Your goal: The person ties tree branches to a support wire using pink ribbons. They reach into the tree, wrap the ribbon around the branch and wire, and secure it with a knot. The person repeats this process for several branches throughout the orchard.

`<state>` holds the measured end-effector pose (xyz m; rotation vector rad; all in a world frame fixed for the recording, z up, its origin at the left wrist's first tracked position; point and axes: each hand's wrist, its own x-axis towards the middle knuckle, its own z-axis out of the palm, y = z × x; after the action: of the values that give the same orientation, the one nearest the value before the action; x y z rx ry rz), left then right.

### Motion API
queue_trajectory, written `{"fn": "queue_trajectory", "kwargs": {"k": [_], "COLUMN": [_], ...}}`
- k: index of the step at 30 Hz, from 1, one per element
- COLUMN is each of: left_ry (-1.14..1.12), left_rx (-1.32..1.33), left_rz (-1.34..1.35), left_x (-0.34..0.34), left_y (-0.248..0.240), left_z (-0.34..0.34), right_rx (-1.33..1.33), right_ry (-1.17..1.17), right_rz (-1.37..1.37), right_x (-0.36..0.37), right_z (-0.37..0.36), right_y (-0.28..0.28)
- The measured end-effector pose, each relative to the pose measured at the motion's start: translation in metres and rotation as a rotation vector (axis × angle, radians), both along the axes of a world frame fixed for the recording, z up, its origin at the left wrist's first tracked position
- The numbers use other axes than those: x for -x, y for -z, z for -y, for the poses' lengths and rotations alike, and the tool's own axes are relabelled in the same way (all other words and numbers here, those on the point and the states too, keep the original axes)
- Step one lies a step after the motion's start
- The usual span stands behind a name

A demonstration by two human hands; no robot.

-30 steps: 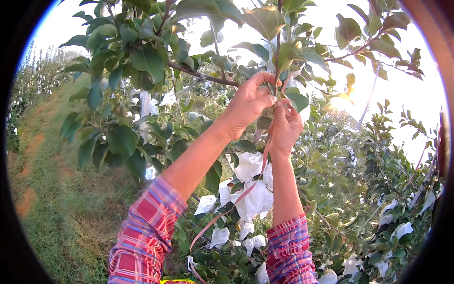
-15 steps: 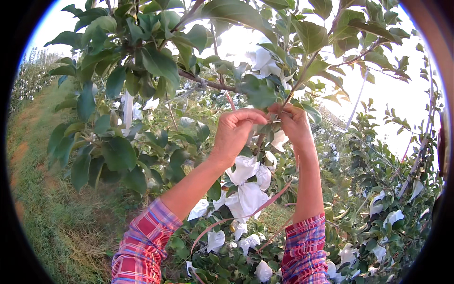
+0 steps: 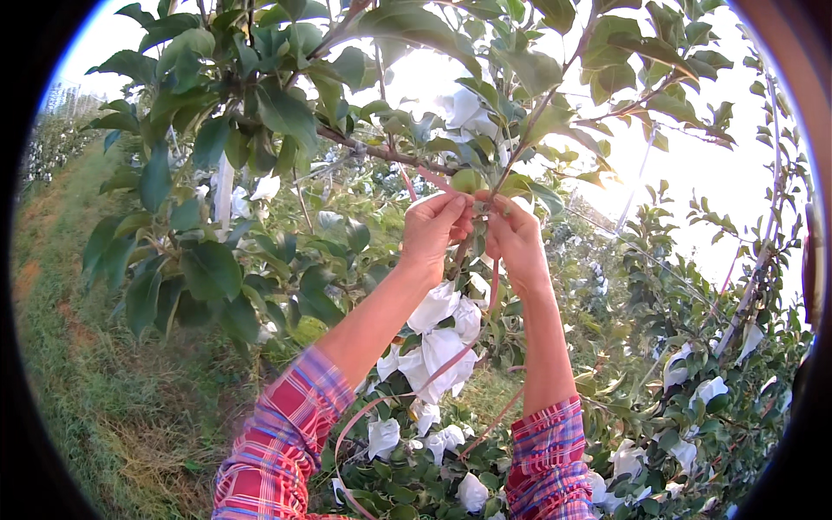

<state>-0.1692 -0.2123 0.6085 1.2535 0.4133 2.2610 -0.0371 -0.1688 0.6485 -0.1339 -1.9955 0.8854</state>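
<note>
Green foliage of the near tree (image 3: 290, 113) fills the upper left and top of the view. Grass (image 3: 95, 390) covers the ground at lower left, with reddish soil showing farther up. Two plaid sleeves (image 3: 282, 433), red and blue, enter at the lower edge; forearms bare above them, both reaching upward.

White bags (image 3: 438, 347) hang in a cluster between the forearms, more of them low down and to the right. A limb (image 3: 381, 153) crosses behind and above the hands; a pale post (image 3: 224, 195) stands farther left.

Left hand (image 3: 431, 230): fingers bent, thumb and forefinger pinching the pink ribbon (image 3: 450, 364), a short length of which projects up and left. Right hand (image 3: 516, 238): fingers curled, thumb and forefinger together on the ribbon beside a slender, leaning shoot (image 3: 536, 117). Exact contact at the fingertips too small to resolve. Ribbon position: at the shoot between both hands; its long part drops below the right hand, passes in front of the bags and curves to lower left.
</note>
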Motion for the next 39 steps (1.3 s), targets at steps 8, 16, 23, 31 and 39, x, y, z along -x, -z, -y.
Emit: {"fn": "queue_trajectory", "kwargs": {"k": [8,16,23,31,39], "left_ry": [-0.1,-0.538,-0.743,-0.631,-0.193], "left_rx": [0.015,-0.151,-0.099,0.178,0.256], "left_rz": [-0.168,-0.408,-0.71,-0.821,-0.285], "left_x": [-0.001,-0.011,-0.017,-0.014,-0.019], "left_y": [0.032,0.041,0.043,0.024,-0.016], "left_z": [0.014,0.025,0.039,0.054,0.024], "right_rx": [0.075,0.497,0.506,0.484,0.315], "right_ry": [-0.074,-0.461,-0.866,-0.829,-0.548], "right_rz": [-0.328,-0.357,-0.264,-0.263,-0.193], "right_x": [-0.032,0.004,0.001,-0.004,-0.004], "right_z": [0.01,-0.01,-0.027,-0.033,-0.024], "right_y": [0.076,0.063,0.066,0.069,0.059]}}
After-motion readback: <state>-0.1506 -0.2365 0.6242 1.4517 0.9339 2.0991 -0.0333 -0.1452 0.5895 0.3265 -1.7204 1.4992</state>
